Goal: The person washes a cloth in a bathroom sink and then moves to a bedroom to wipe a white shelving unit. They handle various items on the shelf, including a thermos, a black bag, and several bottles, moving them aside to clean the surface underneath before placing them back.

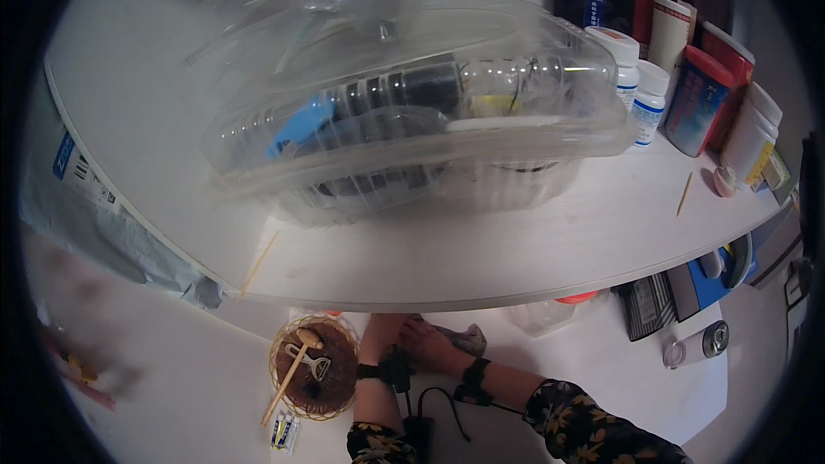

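On the lower white surface, beneath the front edge of the shelf (451, 299), both hands are close together. My left hand (381, 328) reaches under that edge, which hides its fingers. Beside it, my right hand (428, 343) bends towards the left one, its fingertips partly covered. A crumpled greyish thing (469, 339) lies just right of my right hand, too hidden to name. Whether either hand grips something cannot be seen. Left of my left forearm is a round woven basket (278, 367) holding a Y-shaped peeler (318, 367) and a wooden mallet (293, 377), whose handle sticks out over the rim.
Clear plastic containers (412, 142) fill the shelf above, with white bottles (648, 109) and canisters (699, 100) at right. Below stand a red-lidded jar (541, 317) and a clear tumbler (693, 347). Small tubes (283, 432) lie near the basket. A black cable (445, 393) trails between my forearms.
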Tool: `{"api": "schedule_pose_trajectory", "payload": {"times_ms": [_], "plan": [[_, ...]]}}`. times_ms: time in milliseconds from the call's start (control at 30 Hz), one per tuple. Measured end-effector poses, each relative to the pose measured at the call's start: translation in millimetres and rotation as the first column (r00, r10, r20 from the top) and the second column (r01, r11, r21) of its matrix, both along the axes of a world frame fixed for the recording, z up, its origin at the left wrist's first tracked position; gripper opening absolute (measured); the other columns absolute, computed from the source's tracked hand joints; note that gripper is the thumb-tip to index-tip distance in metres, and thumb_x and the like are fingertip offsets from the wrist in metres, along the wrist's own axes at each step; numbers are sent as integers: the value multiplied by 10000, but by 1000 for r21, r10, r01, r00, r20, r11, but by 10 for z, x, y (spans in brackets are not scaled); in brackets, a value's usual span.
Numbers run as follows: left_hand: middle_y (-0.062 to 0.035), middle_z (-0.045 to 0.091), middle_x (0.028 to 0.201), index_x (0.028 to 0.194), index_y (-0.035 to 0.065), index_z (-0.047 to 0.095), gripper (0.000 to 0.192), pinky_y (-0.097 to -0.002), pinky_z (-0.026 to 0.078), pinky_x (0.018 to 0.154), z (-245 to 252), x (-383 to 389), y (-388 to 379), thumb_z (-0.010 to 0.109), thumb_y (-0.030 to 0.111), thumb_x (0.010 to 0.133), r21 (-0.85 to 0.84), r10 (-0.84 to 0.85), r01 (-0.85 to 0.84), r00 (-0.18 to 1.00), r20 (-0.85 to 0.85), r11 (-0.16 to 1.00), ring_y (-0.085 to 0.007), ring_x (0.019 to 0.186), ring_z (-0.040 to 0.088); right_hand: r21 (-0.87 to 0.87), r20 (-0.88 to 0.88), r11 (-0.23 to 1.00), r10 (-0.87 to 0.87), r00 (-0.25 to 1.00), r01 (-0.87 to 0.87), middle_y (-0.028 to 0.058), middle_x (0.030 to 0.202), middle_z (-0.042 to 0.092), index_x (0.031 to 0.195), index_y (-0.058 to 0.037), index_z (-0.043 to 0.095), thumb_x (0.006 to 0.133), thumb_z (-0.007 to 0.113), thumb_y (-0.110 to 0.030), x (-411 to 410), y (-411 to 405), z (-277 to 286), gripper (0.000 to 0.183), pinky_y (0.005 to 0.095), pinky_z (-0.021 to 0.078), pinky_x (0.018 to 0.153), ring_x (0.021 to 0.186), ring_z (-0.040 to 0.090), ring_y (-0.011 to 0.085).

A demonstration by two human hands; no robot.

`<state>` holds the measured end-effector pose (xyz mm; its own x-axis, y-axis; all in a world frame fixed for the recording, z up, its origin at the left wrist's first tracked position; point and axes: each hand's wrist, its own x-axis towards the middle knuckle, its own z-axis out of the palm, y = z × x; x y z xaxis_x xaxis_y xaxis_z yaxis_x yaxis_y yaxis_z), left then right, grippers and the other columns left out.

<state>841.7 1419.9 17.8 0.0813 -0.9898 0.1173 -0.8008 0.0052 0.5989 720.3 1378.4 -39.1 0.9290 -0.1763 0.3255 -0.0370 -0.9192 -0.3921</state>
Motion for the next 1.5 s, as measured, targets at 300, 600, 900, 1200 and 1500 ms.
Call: {"api": "schedule_pose_trajectory", "payload": {"times_ms": [300,600,900,1200,1500], "plan": [[-188,563,901,899,-7,547,231,-401,418,702,-371,306,7,531,156,735,-348,229,-229,973,-40,909,-341,866,522,590,224,769,-450,864,247,159,941,532,940,-49,542,686,572,-170,-105,-84,229,283,392,390,798,924,479,323],[-177,505,1050,1044,22,491,285,-387,358,846,-309,88,-27,446,132,784,-220,213,-204,977,17,954,-333,989,459,315,202,844,-507,838,435,188,867,557,878,-27,568,696,521,-86,159,-476,-278,197,412,408,721,821,508,358],[-171,546,933,961,3,516,274,-387,391,772,-418,154,-26,544,159,738,-465,227,-84,939,260,881,-342,902,496,463,275,799,-541,795,383,196,892,549,901,-40,566,708,522,-112,165,-393,-298,210,433,403,733,831,497,377],[-147,575,872,943,-11,527,284,-350,441,690,-57,10,21,608,45,676,-210,264,-315,935,-238,926,-260,858,547,324,296,815,-570,766,481,188,905,555,920,-42,561,722,537,-202,218,-496,-262,256,433,407,740,861,500,378],[-109,534,1025,1010,-6,499,333,-330,436,744,-56,-42,-4,591,5,690,-241,183,-191,982,-56,951,-232,869,542,407,236,799,-560,794,443,188,789,564,906,-52,546,727,541,-206,-15,-450,-85,236,435,430,672,745,525,383]]}}
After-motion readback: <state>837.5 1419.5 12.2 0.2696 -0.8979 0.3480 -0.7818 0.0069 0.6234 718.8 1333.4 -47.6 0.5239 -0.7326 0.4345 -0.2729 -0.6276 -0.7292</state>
